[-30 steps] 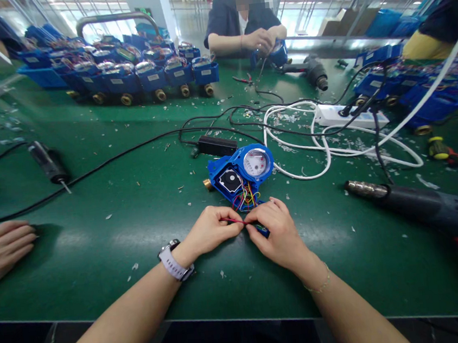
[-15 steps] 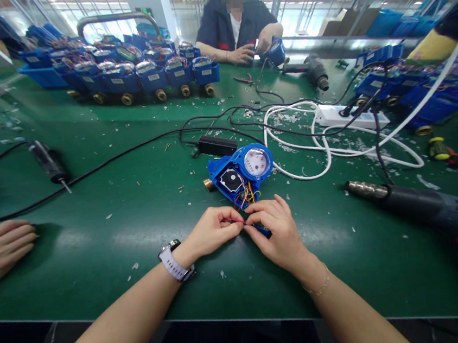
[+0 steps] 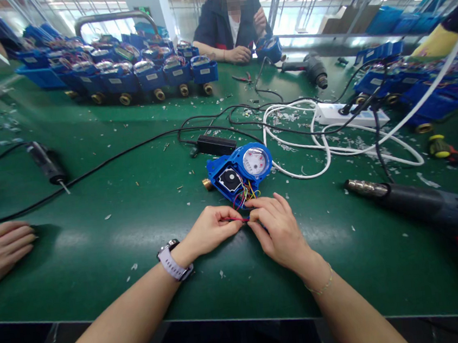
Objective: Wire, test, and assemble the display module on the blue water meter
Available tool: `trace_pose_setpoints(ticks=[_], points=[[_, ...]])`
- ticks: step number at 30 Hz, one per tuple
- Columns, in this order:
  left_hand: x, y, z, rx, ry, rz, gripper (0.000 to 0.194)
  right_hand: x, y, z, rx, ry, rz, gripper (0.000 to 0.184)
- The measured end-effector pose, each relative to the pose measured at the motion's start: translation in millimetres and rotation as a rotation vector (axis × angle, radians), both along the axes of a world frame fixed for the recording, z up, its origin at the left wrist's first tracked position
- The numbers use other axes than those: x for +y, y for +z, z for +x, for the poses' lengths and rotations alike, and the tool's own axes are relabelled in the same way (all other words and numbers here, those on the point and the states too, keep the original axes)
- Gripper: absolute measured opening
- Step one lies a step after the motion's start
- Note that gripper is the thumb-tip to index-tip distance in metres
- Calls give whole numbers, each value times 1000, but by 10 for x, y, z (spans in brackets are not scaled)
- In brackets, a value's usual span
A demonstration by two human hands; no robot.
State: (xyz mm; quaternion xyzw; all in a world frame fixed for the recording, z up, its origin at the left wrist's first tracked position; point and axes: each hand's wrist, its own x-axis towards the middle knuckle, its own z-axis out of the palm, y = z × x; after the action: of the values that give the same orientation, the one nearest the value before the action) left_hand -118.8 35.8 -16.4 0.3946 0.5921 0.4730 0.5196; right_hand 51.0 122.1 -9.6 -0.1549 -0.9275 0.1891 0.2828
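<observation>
The single view comes from a camera worn on the person's head, set above the near edge of a green workbench and tilted forward and down. The forearms enter from the bottom of the frame, putting the left hand and right hand at close range, at a red wire in the lower middle. A blue water meter lies just beyond them, near the centre. The view is wide enough to run along the bench to a co-worker seated across it, far off at the top edge, with steel shelving farther back on the right.
</observation>
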Motion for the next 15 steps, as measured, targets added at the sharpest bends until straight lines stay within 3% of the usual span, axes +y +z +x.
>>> trace_pose_setpoints(ticks=[15], points=[[-13, 5, 21, 1, -6, 1, 16, -29, 25, -23, 71, 26, 20, 11]])
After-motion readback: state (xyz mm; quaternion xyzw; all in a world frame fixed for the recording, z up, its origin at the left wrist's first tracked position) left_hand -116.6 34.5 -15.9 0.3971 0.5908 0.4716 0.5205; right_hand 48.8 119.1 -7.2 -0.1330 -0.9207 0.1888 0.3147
